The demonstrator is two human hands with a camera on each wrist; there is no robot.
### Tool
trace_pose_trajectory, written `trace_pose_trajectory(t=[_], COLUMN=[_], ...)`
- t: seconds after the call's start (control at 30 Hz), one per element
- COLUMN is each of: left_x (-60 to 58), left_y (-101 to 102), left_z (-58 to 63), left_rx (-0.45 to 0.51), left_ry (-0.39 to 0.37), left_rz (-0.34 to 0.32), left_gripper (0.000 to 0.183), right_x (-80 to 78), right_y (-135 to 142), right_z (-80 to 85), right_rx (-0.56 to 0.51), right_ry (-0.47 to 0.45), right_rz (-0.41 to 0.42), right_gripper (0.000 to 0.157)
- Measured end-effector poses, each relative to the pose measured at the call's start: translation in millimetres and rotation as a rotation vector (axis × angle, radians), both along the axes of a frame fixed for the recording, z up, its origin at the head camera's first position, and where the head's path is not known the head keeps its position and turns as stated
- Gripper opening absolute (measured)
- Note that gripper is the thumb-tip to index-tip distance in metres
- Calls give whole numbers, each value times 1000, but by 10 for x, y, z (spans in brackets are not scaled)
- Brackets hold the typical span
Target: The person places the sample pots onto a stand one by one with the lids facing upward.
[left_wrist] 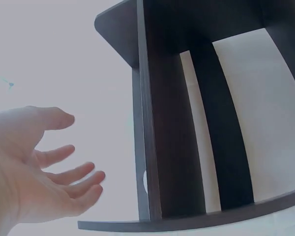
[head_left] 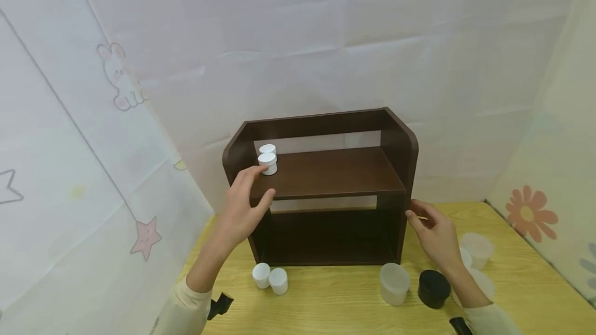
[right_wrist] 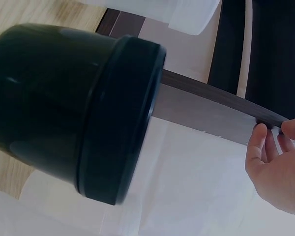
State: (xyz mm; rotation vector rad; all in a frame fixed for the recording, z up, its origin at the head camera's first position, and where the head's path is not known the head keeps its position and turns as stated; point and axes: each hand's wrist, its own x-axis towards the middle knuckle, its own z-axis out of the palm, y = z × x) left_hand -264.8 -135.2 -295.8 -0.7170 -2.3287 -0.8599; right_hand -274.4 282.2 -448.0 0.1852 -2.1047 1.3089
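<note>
My left hand [head_left: 243, 206] reaches toward the upper shelf with its fingers loosely spread. Its index fingertip overlaps the front white jar [head_left: 267, 164] in the head view, and whether they touch is unclear. Behind that jar stands a second white-lidded jar [head_left: 267, 148]. Nothing is held by the left hand [left_wrist: 54, 172] in the left wrist view. At the dark brown shelf unit [head_left: 326, 172], my right hand [head_left: 435, 234] grips the edge of the right side panel. The right wrist view shows the thumb and curved fingers of this hand [right_wrist: 280, 167] at that edge.
Two small white jars [head_left: 278, 280] stand before the unit at left. A translucent tub [head_left: 394, 284] and a black round tub [head_left: 433, 289] are at front right. More translucent tubs [head_left: 477, 249] stand behind the right forearm on the wooden table [head_left: 335, 309].
</note>
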Motion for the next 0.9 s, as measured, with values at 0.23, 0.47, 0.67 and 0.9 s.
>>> trace_pose_trajectory(t=[0.23,0.47,0.67,0.9], left_x=[215,240,136,59], left_y=[-254,-475,-536,-664], left_z=[-334,-951,-1467,-1792], left_rx=[38,67,98,88], left_ry=[107,42,-133,-277], left_rz=[-28,21,36,3], left_gripper=[40,35,36,33], right_x=[-11,-1,24,-9], right_y=[-25,-19,22,-44], right_z=[-5,-15,-21,-11], right_rx=[-4,-15,0,-34], right_ry=[27,14,-6,14], right_rz=[-22,-30,-56,-29], right_gripper=[34,34,36,35])
